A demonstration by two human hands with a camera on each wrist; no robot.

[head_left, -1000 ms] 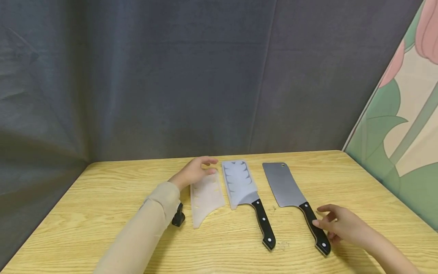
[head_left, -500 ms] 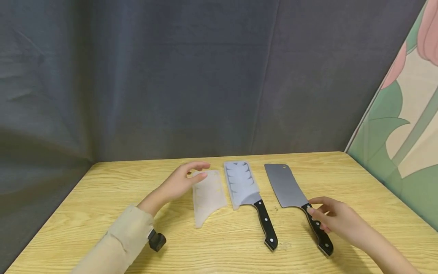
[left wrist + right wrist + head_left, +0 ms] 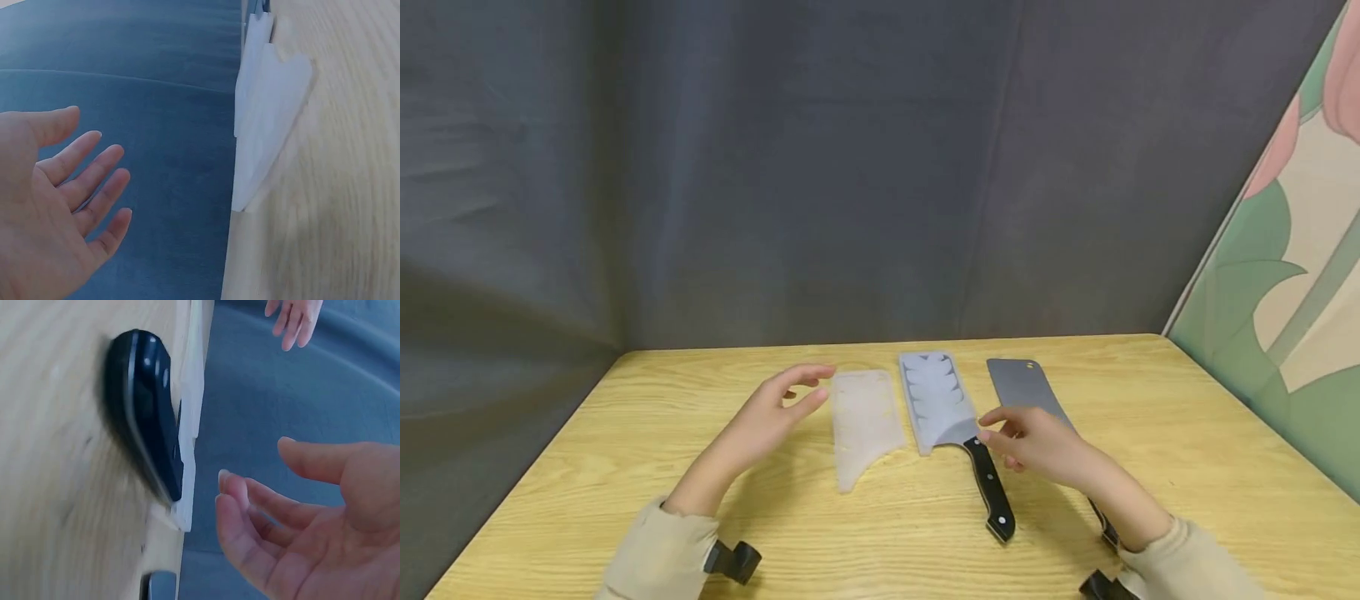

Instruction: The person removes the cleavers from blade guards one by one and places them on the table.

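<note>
Hands first: my left hand (image 3: 765, 417) hangs above the wooden table (image 3: 625, 433), fingers loosely spread and slightly bent, gripping nothing. The left wrist view confirms this: palm (image 3: 44, 206) open, fingers (image 3: 94, 181) relaxed and apart, no contact with any object. Its fingertips sit just beside the left edge of the empty translucent blade cover (image 3: 863, 421), which lies flat on the table; I cannot tell from the head view whether they touch it.

My right hand (image 3: 1037, 446) is raised over the table between the two cleavers, fingers loosely curved and separated, holding nothing. The right wrist view shows the fingers (image 3: 250, 506) relaxed, with the black handle (image 3: 147, 412) of the middle knife close by but not gripped.

Layout, left to right:
1. Empty blade cover, nearest the left hand.
2. Sheathed cleaver (image 3: 936, 400), its blade inside a second translucent cover, black riveted handle (image 3: 991, 492) pointing toward me. My right fingertips lie near the point where blade meets handle.
3. Bare cleaver (image 3: 1018, 383), grey blade exposed, partly hidden beneath my right hand and forearm; only the handle end shows below my wrist.

Both sleeves are beige. Grey fabric backs the table.
</note>
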